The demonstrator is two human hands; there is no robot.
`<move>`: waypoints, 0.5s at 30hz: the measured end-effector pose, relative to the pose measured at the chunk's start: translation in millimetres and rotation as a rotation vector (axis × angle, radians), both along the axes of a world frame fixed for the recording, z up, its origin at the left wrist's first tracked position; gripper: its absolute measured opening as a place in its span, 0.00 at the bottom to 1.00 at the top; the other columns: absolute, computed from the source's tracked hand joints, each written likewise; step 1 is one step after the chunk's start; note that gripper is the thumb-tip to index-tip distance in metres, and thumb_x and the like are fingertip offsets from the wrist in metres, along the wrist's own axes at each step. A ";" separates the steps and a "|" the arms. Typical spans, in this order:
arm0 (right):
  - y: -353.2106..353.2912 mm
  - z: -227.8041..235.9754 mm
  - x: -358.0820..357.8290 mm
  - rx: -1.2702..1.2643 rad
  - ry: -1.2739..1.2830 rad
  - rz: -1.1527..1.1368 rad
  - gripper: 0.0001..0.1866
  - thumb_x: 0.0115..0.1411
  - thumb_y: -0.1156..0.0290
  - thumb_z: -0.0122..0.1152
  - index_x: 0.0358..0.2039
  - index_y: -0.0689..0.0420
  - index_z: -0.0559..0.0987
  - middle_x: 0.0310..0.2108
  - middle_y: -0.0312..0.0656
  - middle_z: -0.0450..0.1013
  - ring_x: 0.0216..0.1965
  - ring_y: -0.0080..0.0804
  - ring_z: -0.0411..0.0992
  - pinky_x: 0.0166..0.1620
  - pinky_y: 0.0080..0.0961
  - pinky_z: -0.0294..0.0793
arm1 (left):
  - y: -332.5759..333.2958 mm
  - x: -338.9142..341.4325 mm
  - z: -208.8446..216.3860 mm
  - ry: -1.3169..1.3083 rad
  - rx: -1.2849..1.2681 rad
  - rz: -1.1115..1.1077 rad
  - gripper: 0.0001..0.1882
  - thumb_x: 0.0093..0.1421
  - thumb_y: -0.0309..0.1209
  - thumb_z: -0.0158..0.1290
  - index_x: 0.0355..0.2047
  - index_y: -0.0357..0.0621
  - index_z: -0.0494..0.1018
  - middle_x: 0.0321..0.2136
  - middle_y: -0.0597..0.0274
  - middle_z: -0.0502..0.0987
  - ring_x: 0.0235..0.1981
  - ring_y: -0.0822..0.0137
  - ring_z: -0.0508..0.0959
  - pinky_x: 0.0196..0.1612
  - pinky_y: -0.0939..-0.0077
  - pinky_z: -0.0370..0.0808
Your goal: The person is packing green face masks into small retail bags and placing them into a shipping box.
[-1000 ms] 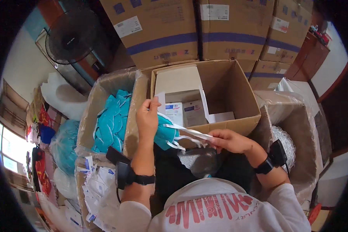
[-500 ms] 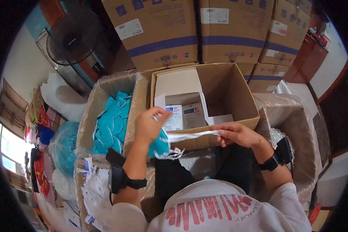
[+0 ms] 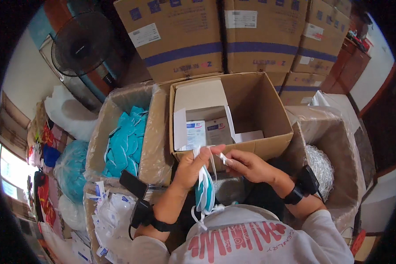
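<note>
A teal mask (image 3: 203, 193) hangs just below the left hand (image 3: 193, 167), between it and the white shirt (image 3: 251, 240), its long axis running from the fingers toward the chest. The left hand is the nearer one: its thumb and fingers are closed over white straps (image 3: 203, 176), and loose tie ends trail from the mask's lower end. The right hand (image 3: 251, 166), up and to the right of the mask, pinches a short white strap end (image 3: 223, 157) between thumb and fingers, close to the left fingertips. Whether this is one mask or several folded together, I cannot fairly tell, as the hand and straps cover its top.

Both hands are on the wearer's side of the carton (image 3: 268, 143), just short of its near edge. Inside, at the left, stands a white box (image 3: 199, 94) with its lid folded back (two packets (image 3: 196, 134) show within). Room opens to the carton's right, beside that box. On the left, the bin wall (image 3: 156, 149) separates the hands from a heap of teal masks (image 3: 124, 143).
</note>
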State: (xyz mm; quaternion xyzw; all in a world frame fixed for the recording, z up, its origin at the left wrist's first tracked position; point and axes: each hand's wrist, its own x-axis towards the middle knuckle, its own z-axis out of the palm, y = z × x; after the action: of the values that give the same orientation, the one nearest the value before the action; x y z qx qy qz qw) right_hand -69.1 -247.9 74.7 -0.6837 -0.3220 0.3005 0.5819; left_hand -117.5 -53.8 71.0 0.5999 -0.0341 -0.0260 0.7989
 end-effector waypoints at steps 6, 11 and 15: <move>5.7 0.1 2.9 0.090 0.460 0.053 0.14 0.63 0.61 0.40 0.32 0.58 0.69 0.23 0.30 0.66 0.24 0.17 0.66 0.30 0.16 0.67 | -4.7 3.2 8.4 -0.510 1.000 0.219 0.12 0.57 0.37 0.46 0.31 0.43 0.75 0.25 0.55 0.75 0.24 0.60 0.75 0.26 0.69 0.70; 4.5 1.6 4.8 -0.148 0.097 0.074 0.14 0.63 0.61 0.41 0.30 0.58 0.70 0.21 0.31 0.67 0.22 0.18 0.66 0.27 0.16 0.67 | -2.2 0.1 10.9 -0.575 1.328 0.089 0.11 0.55 0.37 0.47 0.26 0.44 0.73 0.20 0.57 0.73 0.24 0.57 0.74 0.26 0.67 0.70; 5.5 -1.8 6.5 -0.291 -0.028 0.100 0.14 0.63 0.62 0.41 0.32 0.57 0.71 0.20 0.33 0.67 0.21 0.20 0.67 0.27 0.17 0.68 | -2.4 -5.5 11.2 -0.529 1.365 -0.006 0.12 0.54 0.39 0.48 0.27 0.44 0.72 0.20 0.57 0.73 0.25 0.58 0.75 0.26 0.66 0.70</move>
State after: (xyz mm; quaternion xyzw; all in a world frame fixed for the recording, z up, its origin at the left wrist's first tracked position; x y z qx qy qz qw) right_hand -62.7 -242.4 72.9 -0.7478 -0.3168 0.3632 0.4566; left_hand -123.0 -56.3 82.2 0.9503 -0.2039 0.1021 0.2121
